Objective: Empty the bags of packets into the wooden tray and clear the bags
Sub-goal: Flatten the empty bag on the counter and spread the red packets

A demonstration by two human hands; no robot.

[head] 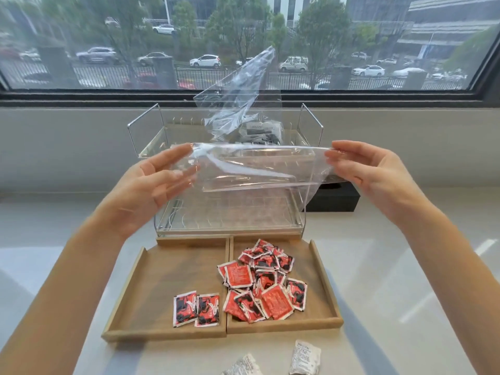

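Note:
An empty clear plastic bag [257,169] is stretched flat between my hands above the wooden tray [162,334]. My left hand [151,190] pinches its left edge and my right hand [373,171] pinches its right edge. The tray has two compartments. Its right one holds a heap of red packets [267,282]; its left one holds two red packets [196,308] near the divider. A second clear bag [243,104] with dark packets inside stands on the upper shelf of the clear acrylic rack [230,220] behind the tray.
Two white sachets [304,357] lie on the pale counter in front of the tray. A black box [335,198] sits to the right of the rack. A window and its sill run along the back.

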